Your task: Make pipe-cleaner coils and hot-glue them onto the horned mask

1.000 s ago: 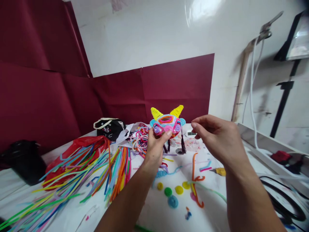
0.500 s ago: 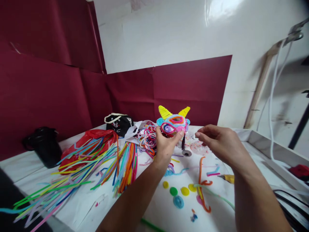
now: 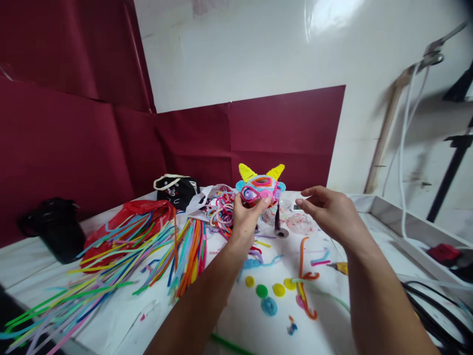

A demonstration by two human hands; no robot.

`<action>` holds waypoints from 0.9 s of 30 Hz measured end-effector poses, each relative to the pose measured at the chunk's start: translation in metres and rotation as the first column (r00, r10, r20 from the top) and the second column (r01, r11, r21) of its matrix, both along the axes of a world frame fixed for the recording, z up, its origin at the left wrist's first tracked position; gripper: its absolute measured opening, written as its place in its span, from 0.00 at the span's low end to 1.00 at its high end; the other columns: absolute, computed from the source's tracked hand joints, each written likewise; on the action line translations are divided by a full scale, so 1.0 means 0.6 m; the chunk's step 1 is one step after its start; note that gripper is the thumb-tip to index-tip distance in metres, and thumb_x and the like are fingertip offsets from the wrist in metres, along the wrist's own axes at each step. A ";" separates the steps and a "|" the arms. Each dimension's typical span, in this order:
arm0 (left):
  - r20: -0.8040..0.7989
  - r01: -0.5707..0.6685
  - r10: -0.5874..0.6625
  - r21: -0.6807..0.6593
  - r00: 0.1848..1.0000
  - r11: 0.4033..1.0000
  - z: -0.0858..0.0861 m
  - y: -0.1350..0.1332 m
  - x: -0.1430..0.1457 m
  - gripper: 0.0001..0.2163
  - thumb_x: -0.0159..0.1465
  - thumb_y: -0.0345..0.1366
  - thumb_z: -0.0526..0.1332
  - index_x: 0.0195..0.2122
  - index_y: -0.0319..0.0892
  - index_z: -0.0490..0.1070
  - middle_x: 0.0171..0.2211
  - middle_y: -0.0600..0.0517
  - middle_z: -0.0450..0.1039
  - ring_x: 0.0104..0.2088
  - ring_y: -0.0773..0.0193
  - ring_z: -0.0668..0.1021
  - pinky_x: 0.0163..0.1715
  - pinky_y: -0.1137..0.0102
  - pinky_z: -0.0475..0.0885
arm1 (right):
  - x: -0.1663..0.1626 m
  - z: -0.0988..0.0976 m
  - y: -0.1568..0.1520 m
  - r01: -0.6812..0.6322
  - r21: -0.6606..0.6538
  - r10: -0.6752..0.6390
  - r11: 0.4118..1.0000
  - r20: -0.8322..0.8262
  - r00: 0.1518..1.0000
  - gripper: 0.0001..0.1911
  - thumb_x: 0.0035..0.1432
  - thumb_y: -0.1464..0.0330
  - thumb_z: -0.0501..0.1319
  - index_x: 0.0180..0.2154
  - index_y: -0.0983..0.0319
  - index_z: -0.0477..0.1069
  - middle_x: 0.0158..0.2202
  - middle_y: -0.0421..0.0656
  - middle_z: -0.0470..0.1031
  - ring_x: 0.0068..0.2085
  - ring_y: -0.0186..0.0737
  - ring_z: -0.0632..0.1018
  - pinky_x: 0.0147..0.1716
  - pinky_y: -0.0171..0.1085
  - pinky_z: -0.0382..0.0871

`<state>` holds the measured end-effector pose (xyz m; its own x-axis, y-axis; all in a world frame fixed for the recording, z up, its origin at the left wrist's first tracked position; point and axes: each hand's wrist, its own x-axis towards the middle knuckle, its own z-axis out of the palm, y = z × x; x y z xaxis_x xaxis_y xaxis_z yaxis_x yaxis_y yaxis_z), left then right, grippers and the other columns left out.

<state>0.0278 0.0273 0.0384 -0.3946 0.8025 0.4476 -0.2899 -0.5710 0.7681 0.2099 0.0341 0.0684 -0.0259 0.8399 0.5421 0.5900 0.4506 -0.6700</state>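
Observation:
My left hand (image 3: 247,217) is closed around the lower part of a pipe-cleaner animal head (image 3: 264,181). The head has yellow horns, light blue ears, purple eyes ringed in pink and an orange-edged patch on its brow. A dark tassel (image 3: 277,217) hangs below its right side. To the right, apart from the head, my right hand (image 3: 330,212) hovers with thumb and fingers curved and spaced, nothing visible between them. Under the hands lie an orange pipe-cleaner piece (image 3: 303,276), a blue coil (image 3: 269,306), a green disc (image 3: 261,291) and several yellow discs (image 3: 278,290).
Bundles of coloured pipe cleaners (image 3: 192,256) spread over the left side, partly in a red bag (image 3: 127,217). Behind them sit a black pouch (image 3: 177,190) and a tangled heap (image 3: 221,207). A black camera-like object (image 3: 55,231) stands far left; cables (image 3: 436,315) run at right.
The view has shifted slightly, so most things sit a little further left. More of the head's right eye shows now. My left hand keeps its hold; my right hand stays apart from it.

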 end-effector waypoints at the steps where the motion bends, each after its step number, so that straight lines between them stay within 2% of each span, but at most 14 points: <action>1: 0.007 0.011 -0.011 0.000 1.000 1.000 0.000 0.002 -0.001 0.22 0.48 0.36 0.74 0.42 0.42 0.68 0.40 0.50 0.77 0.41 0.60 0.79 0.48 0.63 0.71 | 0.002 -0.001 0.003 -0.007 -0.004 0.007 1.000 -0.009 1.000 0.14 0.54 0.58 0.63 0.40 0.58 0.74 0.30 0.40 0.79 0.30 0.40 0.77 0.30 0.38 0.64; 10: 0.065 0.118 -0.117 -0.011 0.991 0.993 0.005 0.006 -0.005 0.19 0.49 0.33 0.73 0.41 0.41 0.71 0.38 0.51 0.78 0.41 0.62 0.79 0.50 0.66 0.70 | 0.022 0.003 0.006 0.015 0.022 -0.013 1.000 -0.088 0.996 0.17 0.53 0.58 0.64 0.43 0.60 0.74 0.29 0.41 0.78 0.28 0.38 0.75 0.30 0.38 0.64; 14: 0.096 0.170 -0.167 -0.025 0.981 0.985 0.005 0.008 -0.005 0.17 0.49 0.33 0.73 0.39 0.42 0.72 0.38 0.53 0.78 0.41 0.63 0.79 0.49 0.68 0.70 | 0.032 0.008 -0.001 0.013 0.076 -0.001 0.997 -0.157 0.988 0.18 0.53 0.59 0.64 0.43 0.61 0.74 0.29 0.42 0.78 0.28 0.38 0.76 0.30 0.38 0.66; 21: 0.105 0.230 -0.223 -0.055 0.969 0.972 0.011 0.031 -0.011 0.16 0.49 0.37 0.73 0.37 0.42 0.73 0.36 0.52 0.79 0.40 0.62 0.79 0.45 0.67 0.70 | 0.038 0.018 -0.018 -0.085 0.184 0.140 0.979 -0.308 0.941 0.16 0.55 0.60 0.65 0.42 0.62 0.74 0.31 0.44 0.78 0.32 0.40 0.78 0.31 0.38 0.70; 24: 0.090 0.231 -0.225 -0.065 0.970 0.971 0.023 0.036 -0.008 0.16 0.48 0.38 0.73 0.35 0.41 0.73 0.34 0.52 0.79 0.37 0.62 0.79 0.41 0.67 0.71 | 0.036 0.027 -0.026 -0.094 0.190 0.146 0.977 -0.285 0.947 0.14 0.54 0.61 0.65 0.40 0.62 0.74 0.31 0.44 0.79 0.31 0.39 0.78 0.31 0.38 0.70; 27: 0.074 0.223 -0.218 -0.068 0.973 0.972 0.031 0.039 -0.005 0.16 0.47 0.38 0.73 0.35 0.41 0.73 0.34 0.53 0.78 0.35 0.64 0.79 0.40 0.68 0.71 | 0.035 0.038 -0.040 -0.055 0.206 0.092 0.977 -0.172 0.981 0.10 0.55 0.63 0.65 0.39 0.62 0.75 0.30 0.42 0.79 0.31 0.38 0.78 0.32 0.37 0.68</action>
<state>0.0249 0.0504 0.0568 -0.2304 0.9035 0.3615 -0.4537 -0.4284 0.7814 0.2307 0.0098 0.0911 0.0298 0.7136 0.6999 0.4285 0.6235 -0.6539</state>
